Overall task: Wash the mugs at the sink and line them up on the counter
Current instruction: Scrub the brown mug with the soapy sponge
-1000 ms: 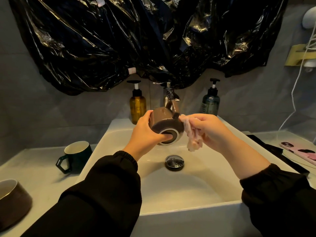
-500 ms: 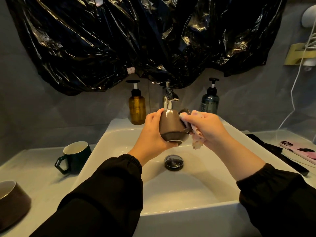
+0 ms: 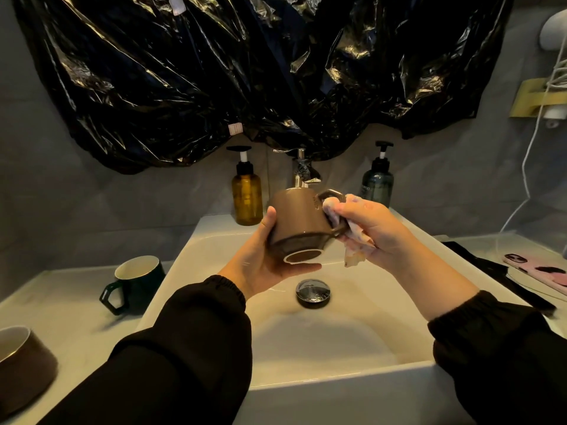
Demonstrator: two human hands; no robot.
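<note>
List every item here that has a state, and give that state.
brown mug: held over the sink, tilted, base toward camera
left hand: gripping the brown mug's body
right hand: pressing a cloth to the mug's handle
cloth: bunched, pale
green mug: upright on the counter
second brown mug: upright at the left edge
faucet: no water visible
drain stopper: whether shut, cannot tell
</note>
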